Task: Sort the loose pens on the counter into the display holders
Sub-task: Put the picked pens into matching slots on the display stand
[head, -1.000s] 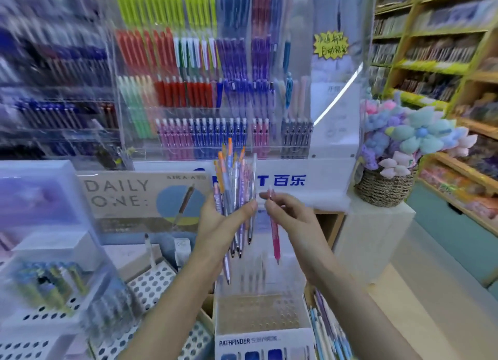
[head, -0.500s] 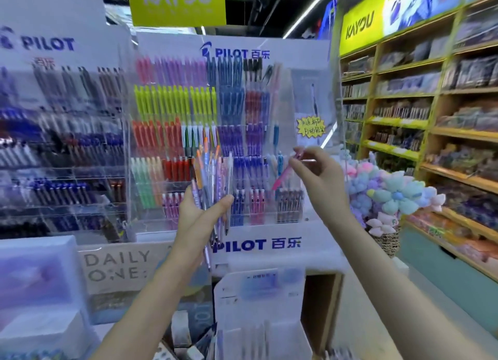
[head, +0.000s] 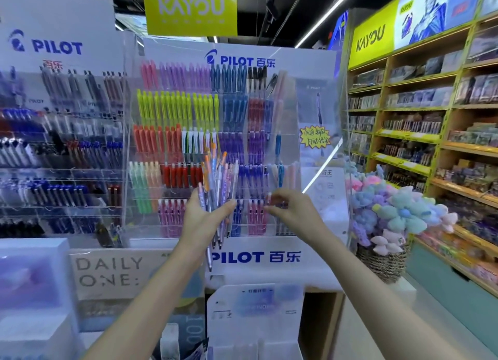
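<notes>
My left hand (head: 204, 219) grips a fan of slim plastic pens (head: 218, 182), my right hand (head: 293, 211) pinches a pale pink pen (head: 269, 199) against the clear acrylic holder (head: 289, 112).

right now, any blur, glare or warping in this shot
Head view: PILOT sign sharp; left rack soft; glare streaks the acrylic display; wide lens bows the shelves at right; pen bundle in the left hand slightly smeared, pinkish pen pinched by the right hand more so.

Surface (head: 323, 286): white ledge, centre.
On it: clear display holder (head: 285, 149), rows of coloured pens (head: 175, 106).
Left, beside: second pen rack (head: 62, 144).
</notes>
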`<state>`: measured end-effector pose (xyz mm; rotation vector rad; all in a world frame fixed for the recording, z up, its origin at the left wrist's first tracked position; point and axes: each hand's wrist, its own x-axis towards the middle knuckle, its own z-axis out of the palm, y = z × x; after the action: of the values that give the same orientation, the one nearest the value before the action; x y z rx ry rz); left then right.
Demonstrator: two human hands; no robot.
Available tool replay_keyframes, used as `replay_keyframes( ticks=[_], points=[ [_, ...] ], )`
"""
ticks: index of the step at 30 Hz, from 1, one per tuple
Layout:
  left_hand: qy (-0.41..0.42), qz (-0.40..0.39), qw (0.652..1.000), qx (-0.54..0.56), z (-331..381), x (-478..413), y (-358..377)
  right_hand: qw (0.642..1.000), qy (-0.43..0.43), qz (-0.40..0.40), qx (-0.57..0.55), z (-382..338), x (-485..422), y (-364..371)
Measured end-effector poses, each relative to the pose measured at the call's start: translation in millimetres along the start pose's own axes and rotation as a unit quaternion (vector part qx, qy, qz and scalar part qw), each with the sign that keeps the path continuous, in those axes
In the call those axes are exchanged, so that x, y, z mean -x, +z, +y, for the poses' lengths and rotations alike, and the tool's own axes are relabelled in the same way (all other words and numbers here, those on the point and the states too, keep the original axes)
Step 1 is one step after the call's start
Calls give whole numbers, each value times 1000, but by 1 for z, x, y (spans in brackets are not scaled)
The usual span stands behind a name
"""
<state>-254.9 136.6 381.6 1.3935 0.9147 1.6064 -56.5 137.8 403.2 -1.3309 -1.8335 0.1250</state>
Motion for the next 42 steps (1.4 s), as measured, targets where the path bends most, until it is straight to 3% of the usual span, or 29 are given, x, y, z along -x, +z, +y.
replay_keyframes(
  ticks=[8,15,23,28,33,35,38,40,42],
  points=[
    [-10,23,1000,-13,-12,-3,7,991,-79,-20,107,10,-11,0],
    [-6,-12,1000,6,-13,14,5,953,-138,-59,262,15,-14,3],
    [-45,4,998,48,-16,29,-1,945,-143,-53,290,15,-15,2],
    [-38,5,999,32,-22,36,-5,986,-131,-3,105,18,-2,2],
    [-40,14,999,27,-23,44,-3,976,-113,-4,189,10,-4,4],
    [-48,15,998,30,-23,47,-3,964,-162,42,204,2,3,6],
    [-53,16,998,25,-25,52,-6,970,-201,127,49,-15,29,16],
    [-59,19,998,21,-29,57,-8,981,-120,84,-127,-29,47,26],
    [-58,23,998,14,-34,63,-12,968,-33,8,-249,-38,55,39]
  ],
)
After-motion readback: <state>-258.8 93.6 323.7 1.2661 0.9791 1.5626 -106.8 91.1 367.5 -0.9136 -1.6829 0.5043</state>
